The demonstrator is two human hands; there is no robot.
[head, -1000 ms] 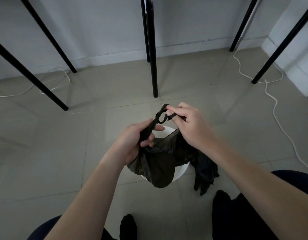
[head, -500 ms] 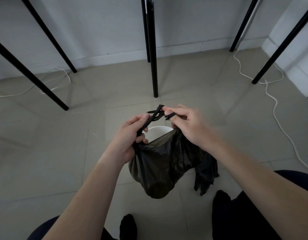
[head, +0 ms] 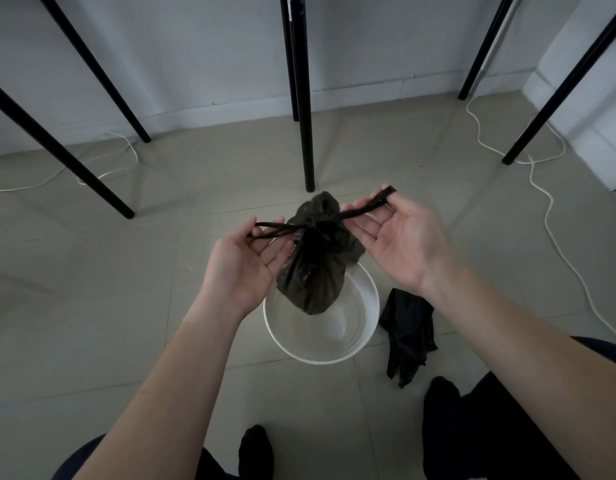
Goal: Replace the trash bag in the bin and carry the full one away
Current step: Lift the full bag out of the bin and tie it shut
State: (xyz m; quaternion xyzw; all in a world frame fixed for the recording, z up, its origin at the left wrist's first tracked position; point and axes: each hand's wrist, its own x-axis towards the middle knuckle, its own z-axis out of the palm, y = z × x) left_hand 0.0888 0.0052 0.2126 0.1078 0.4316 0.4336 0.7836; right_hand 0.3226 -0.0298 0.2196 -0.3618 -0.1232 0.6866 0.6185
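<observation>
A full black trash bag (head: 315,268) hangs in the air above a round white bin (head: 363,336) that stands on the floor with nothing visible inside. Two black handle strips run sideways from the bag's gathered neck. My left hand (head: 240,261) pinches the left strip, palm up. My right hand (head: 403,239) pinches the right strip, pulled out to the right and slightly up. A second, folded black bag (head: 407,334) lies on the floor just right of the bin.
Black stand legs (head: 306,133) rise from the tiled floor ahead, at the left and at the right. White cables (head: 549,216) trail over the floor on the right and far left. My dark-clad legs and feet (head: 441,396) are at the bottom edge.
My hands have moved apart, pulling the two handle strips sideways so the bag's neck is cinched. The bag has risen clear of the bin, whose inside now shows.
</observation>
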